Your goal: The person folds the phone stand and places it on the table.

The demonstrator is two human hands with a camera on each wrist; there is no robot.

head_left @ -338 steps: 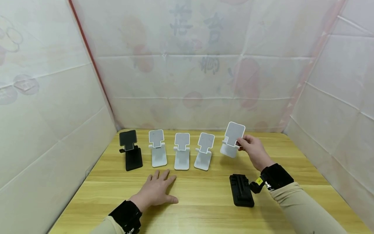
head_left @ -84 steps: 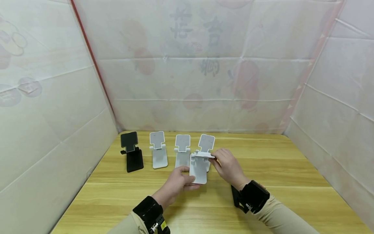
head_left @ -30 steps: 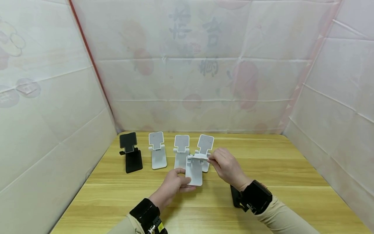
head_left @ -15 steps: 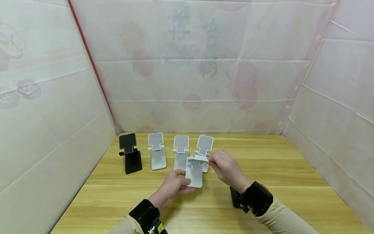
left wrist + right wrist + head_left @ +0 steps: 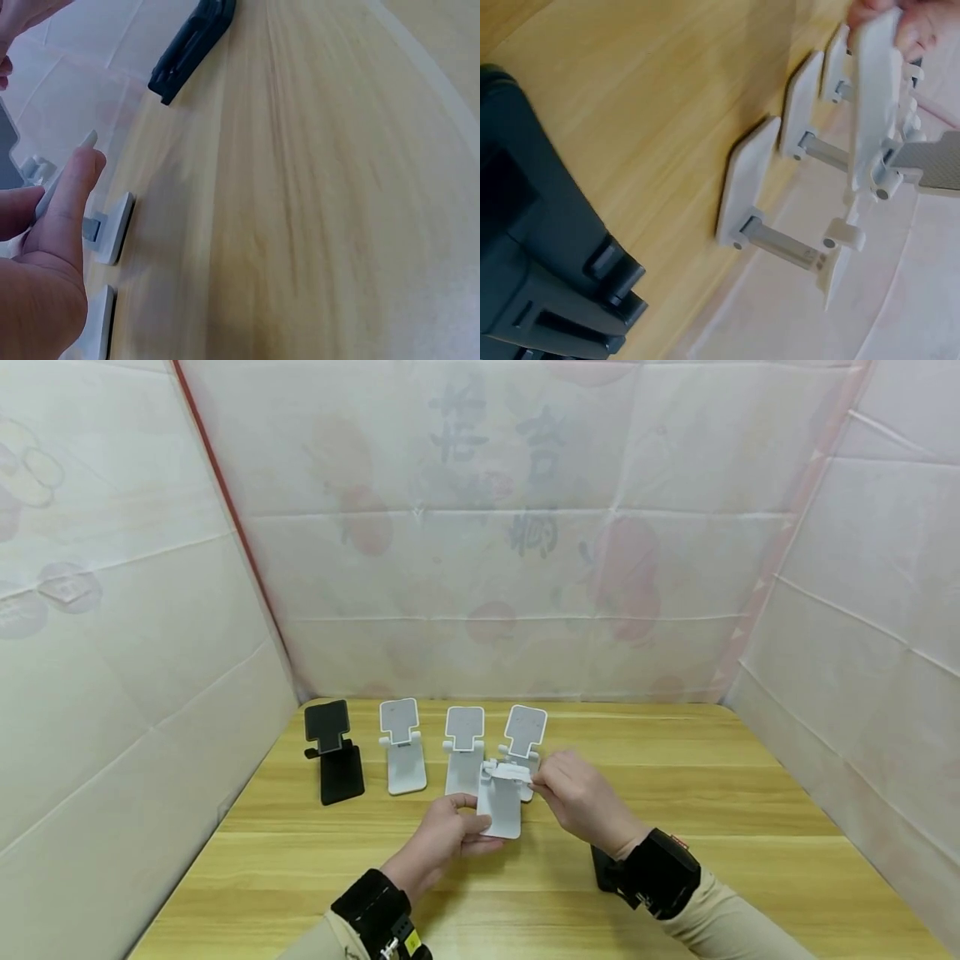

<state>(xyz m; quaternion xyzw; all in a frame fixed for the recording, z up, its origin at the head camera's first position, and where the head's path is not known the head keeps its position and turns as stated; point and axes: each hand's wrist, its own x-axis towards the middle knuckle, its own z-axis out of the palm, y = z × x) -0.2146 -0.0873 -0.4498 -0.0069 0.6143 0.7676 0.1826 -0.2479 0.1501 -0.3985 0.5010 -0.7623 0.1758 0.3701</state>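
The left hand holds the lower edge of a white phone stand between thumb and curled fingers, a narrow grip on the base plate, while the right hand pinches the folded top part of the same stand at its hinge end. The stand is held just above the table, in front of the middle of a row of stands and near the person's body. It looks like light, stiff plastic with smooth faces, so it could slip in a loose grip; the thin arm and hinges seem the weakest parts, and the flat base plate and the plate edges look like the safest places to take hold. Behind it three white stands are set up open side by side, with a black stand open at the left end of the row. A folded black stand lies flat on the table under the right wrist, mostly hidden by the black wrist strap. No containers show anywhere. Pale cloth walls close the table in on three sides.
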